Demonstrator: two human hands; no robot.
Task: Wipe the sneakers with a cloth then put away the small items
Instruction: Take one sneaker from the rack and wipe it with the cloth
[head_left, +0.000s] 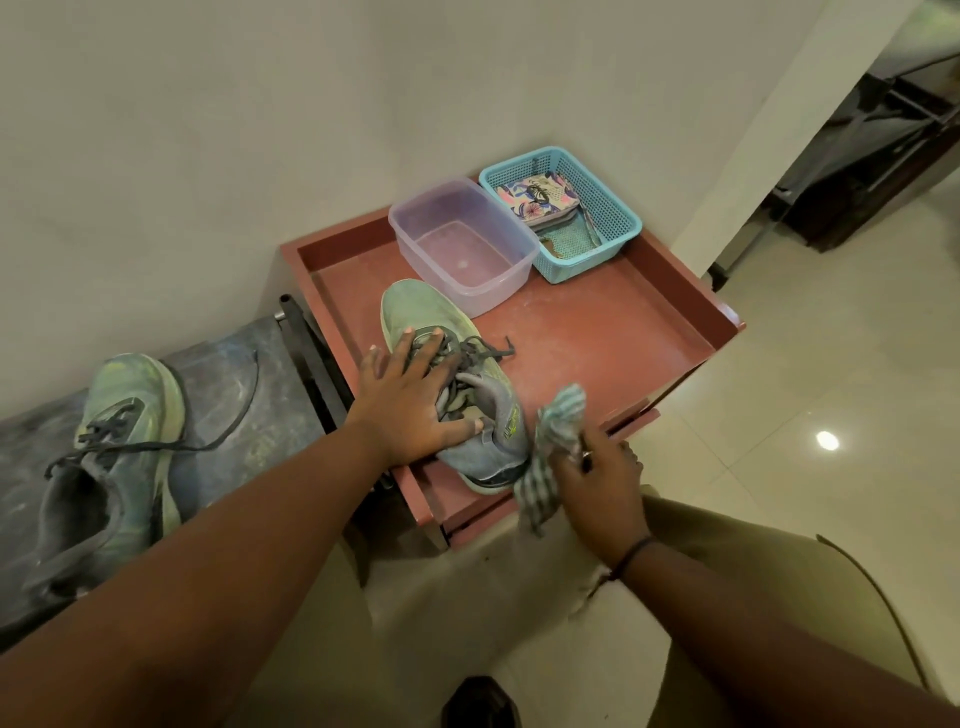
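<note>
Your left hand (410, 400), fingers spread, steadies the sneaker (447, 384) at frame centre; its heel overhangs the red tray (649, 332) edge. With your right hand (597, 467) pinching the cloth (556, 447), a hard wipe could tip it off.

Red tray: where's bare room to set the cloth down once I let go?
The red tray is bare on its right half, bordered by the blue basket, the right rim and the sneaker. A smaller bare strip lies by the left rim, beside the clear tub. The near edge is crowded: left hand, right hand gripping the cloth.
</note>
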